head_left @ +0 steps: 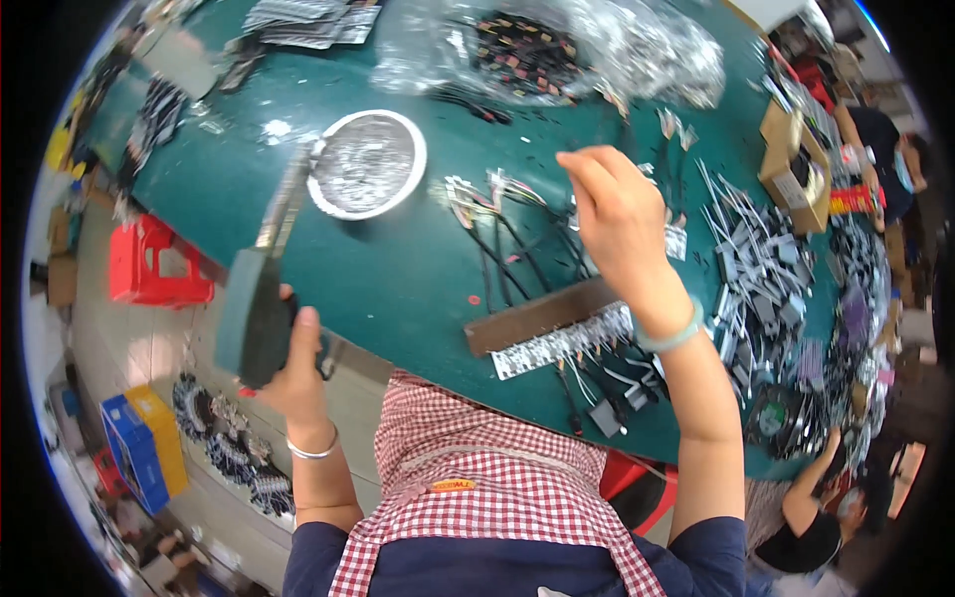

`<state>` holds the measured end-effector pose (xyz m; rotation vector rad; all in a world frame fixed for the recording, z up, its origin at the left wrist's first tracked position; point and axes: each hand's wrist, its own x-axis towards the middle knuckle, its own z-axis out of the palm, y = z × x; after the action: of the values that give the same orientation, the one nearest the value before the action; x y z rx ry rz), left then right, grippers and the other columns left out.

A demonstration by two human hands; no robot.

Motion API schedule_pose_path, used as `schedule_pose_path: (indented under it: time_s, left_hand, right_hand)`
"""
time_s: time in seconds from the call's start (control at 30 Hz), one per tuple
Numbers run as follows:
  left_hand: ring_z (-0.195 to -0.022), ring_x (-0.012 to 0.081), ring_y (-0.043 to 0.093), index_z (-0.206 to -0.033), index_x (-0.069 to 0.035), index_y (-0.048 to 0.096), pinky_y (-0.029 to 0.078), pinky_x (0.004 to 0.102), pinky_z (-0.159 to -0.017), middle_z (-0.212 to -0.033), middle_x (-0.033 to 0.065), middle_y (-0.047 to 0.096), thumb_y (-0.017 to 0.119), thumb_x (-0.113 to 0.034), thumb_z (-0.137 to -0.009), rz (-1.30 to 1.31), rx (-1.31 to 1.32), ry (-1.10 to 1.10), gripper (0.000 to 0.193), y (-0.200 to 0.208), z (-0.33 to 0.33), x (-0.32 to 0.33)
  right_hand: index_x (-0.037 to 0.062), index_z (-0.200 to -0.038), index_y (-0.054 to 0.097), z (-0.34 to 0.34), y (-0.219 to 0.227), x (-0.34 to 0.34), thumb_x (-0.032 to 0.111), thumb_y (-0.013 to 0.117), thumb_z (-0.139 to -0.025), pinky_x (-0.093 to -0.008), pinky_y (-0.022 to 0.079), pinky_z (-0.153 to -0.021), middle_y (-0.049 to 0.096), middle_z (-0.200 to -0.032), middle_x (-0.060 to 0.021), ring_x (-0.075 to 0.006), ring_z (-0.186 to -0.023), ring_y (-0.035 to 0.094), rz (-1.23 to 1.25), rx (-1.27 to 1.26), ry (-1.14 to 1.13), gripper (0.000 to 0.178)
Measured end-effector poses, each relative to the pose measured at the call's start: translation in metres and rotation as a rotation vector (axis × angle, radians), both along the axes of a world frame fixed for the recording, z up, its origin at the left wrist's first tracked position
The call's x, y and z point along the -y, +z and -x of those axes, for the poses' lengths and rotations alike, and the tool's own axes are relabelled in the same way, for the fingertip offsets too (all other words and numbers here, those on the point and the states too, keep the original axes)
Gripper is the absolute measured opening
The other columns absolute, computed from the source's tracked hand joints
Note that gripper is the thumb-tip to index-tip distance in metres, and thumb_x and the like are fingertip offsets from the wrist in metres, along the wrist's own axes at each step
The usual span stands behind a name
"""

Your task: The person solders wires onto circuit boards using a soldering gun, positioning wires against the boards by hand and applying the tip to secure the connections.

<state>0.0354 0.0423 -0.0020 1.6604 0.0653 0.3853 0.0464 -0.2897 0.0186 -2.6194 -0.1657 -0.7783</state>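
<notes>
Starting at the far left, a red stool (pixel 159 264) stands on the floor beside the table (pixel 398 289), with a blue-and-yellow box (pixel 144 448) below it in view. Now the left hand (pixel 294 383), just off the table's near edge, and its grip is wrapped firmly round the body of a green tool (pixel 249 318)! The tool's long metal nose slants up and over the table, its tip right by the rim of a white bowl (pixel 421 159); contact there, I can't call. Inside the bowl, a shiny silvery heap. Up top, a clear plastic bag (pixel 647 60) bulges, dark parts bunched inside. Centre table, black cables (pixel 512 189) fan out, their coloured wire ends pointing away from the body. Nearer, a brown bar (pixel 542 316) lies aslant, a speckled strip (pixel 562 341) along its near side, and grey connectors (pixel 604 418) sit below that. Over to the right hand (pixel 617 204), up above the cables: the grip is pinched closed, and whether anything fine sits between the fingertips, I can't tell. Farther right, a heap of grey leads (pixel 766 289), then a cardboard box (pixel 796 179) behind.
</notes>
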Motion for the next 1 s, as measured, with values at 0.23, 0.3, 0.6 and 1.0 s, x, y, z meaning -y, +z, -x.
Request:
schedule_pose_path:
  time_s: [0.23, 0.3, 0.6, 1.0]
  left_hand:
    - [-0.081, 0.0136, 0.066, -0.105, 0.002, 0.066, 0.053, 0.0287, -0.068, -0.093, 0.0118, 0.07, 0.077, -0.01, -0.079, -0.154, -0.003, -0.011, 0.031, -0.005, 0.047, -0.002]
    - [-0.088, 0.0234, 0.071, -0.113, 0.003, 0.063, 0.056, 0.0314, -0.072, -0.101, 0.0175, 0.071, 0.077, -0.009, -0.077, -0.1, 0.021, -0.076, 0.04, -0.011, 0.052, 0.0]
    - [-0.085, 0.0314, 0.069, -0.11, 0.001, 0.06, 0.052, 0.036, -0.07, -0.095, 0.019, 0.067, 0.076, -0.012, -0.075, 0.074, 0.196, -0.071, 0.041, -0.008, 0.077, 0.012]
    - [-0.08, 0.0131, 0.062, -0.124, -0.002, 0.057, 0.05, 0.028, -0.076, -0.083, 0.0054, 0.067, 0.084, -0.018, -0.074, 0.493, -0.091, -0.265, 0.059, -0.017, 0.091, 0.036]
  right_hand:
    - [0.0062, -0.108, 0.07, -0.123, -0.068, -0.018, 0.01, 0.061, -0.091, -0.0415, 0.053, -0.081, 0.069, -0.101, -0.0152, -0.0344, -0.093, 0.066, 0.09, -0.047, 0.206, 0.02]
    - [0.0051, -0.114, 0.068, -0.136, -0.084, -0.005, 0.013, 0.065, -0.091, -0.0432, 0.05, -0.086, 0.066, -0.104, -0.0168, -0.0349, -0.1, 0.062, 0.221, -0.123, 0.13, 0.024]
    - [-0.0007, -0.104, 0.066, -0.155, -0.085, 0.042, 0.012, 0.057, -0.095, -0.0446, 0.049, -0.081, 0.065, -0.101, -0.0197, -0.0398, -0.094, 0.063, 0.331, -0.142, 0.093, 0.018]
    - [-0.0032, -0.114, 0.067, 0.124, 0.007, -0.075, 0.009, 0.066, -0.094, -0.0266, 0.049, -0.07, 0.069, -0.098, -0.006, -0.0124, -0.083, 0.06, -0.708, -0.712, 0.179, 0.023]
